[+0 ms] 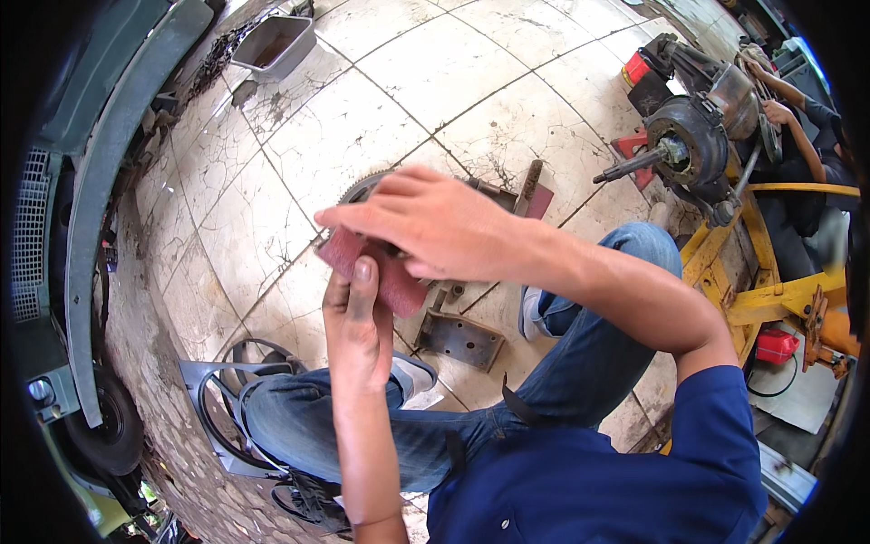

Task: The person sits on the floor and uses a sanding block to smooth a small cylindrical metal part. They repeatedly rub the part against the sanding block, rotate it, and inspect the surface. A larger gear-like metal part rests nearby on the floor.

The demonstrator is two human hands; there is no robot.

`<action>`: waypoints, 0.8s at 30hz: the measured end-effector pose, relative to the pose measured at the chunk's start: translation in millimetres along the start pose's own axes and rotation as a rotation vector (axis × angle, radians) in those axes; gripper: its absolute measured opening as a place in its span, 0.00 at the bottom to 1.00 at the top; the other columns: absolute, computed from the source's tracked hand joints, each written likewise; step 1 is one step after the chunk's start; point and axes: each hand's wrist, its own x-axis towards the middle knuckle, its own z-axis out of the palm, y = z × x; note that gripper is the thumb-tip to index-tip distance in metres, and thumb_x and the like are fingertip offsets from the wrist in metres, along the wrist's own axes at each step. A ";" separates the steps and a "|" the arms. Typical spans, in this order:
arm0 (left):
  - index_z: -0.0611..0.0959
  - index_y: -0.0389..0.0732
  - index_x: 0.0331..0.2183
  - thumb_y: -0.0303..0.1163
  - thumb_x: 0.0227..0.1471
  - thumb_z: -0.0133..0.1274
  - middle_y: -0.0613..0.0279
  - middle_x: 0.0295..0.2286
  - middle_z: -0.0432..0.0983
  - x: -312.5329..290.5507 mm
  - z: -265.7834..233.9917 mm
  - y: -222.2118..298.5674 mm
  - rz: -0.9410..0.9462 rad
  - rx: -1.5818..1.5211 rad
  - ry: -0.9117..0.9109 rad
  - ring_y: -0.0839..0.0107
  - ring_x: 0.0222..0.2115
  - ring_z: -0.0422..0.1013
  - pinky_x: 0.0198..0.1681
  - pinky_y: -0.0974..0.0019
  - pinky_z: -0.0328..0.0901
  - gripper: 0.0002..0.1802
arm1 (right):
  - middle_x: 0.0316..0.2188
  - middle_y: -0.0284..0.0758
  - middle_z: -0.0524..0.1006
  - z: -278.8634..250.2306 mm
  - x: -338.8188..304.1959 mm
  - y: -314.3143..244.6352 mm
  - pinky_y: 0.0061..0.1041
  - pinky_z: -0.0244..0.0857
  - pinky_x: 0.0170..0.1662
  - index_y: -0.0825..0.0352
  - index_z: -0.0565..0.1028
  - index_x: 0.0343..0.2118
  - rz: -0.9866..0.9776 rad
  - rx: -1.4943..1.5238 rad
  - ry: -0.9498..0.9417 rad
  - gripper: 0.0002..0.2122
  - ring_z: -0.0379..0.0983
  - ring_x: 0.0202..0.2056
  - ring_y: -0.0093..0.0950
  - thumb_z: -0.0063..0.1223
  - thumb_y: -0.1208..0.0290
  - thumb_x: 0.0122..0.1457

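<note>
Floor: pale square tiles [426,82], cracked and stained, dark joints between. Left margin: rough, cobble-like paving [186,444], then a vehicle's grey curved bumper [91,199] and black tyre [111,422]. Upper left: grey tub [292,63] on the tiles. Right: scuffed yellow metal frame [770,304]. Light: bright, fairly even.

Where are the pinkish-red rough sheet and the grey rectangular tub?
Pinkish-red rough sheet [399,285]: head view, on its lower right part.
Grey rectangular tub [296,57]: head view, on its outer wall.
</note>
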 end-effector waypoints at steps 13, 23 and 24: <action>0.72 0.33 0.61 0.42 0.68 0.54 0.55 0.59 0.71 1.9 -6.7 -52.2 0.215 0.023 0.260 0.65 0.58 0.69 0.64 0.59 0.62 0.29 | 0.48 0.49 0.79 -22.3 -17.8 -4.3 0.37 0.73 0.52 0.69 0.59 0.68 0.398 0.683 -0.374 0.30 0.80 0.47 0.45 0.54 0.76 0.63; 0.67 0.32 0.65 0.43 0.71 0.48 0.52 0.62 0.68 -6.7 -8.1 -40.1 0.174 0.047 0.235 0.64 0.58 0.70 0.63 0.57 0.65 0.31 | 0.39 0.37 0.79 -22.2 -6.4 -21.6 0.25 0.72 0.46 0.70 0.71 0.58 0.639 0.858 -0.203 0.22 0.78 0.39 0.25 0.63 0.73 0.61; 0.68 0.34 0.66 0.38 0.71 0.48 0.53 0.60 0.70 -7.2 -8.7 -37.2 0.233 0.088 0.208 0.66 0.56 0.72 0.62 0.60 0.65 0.29 | 0.38 0.37 0.79 -25.9 -5.9 -20.1 0.24 0.72 0.45 0.71 0.72 0.57 0.655 0.823 -0.140 0.22 0.78 0.38 0.24 0.62 0.73 0.61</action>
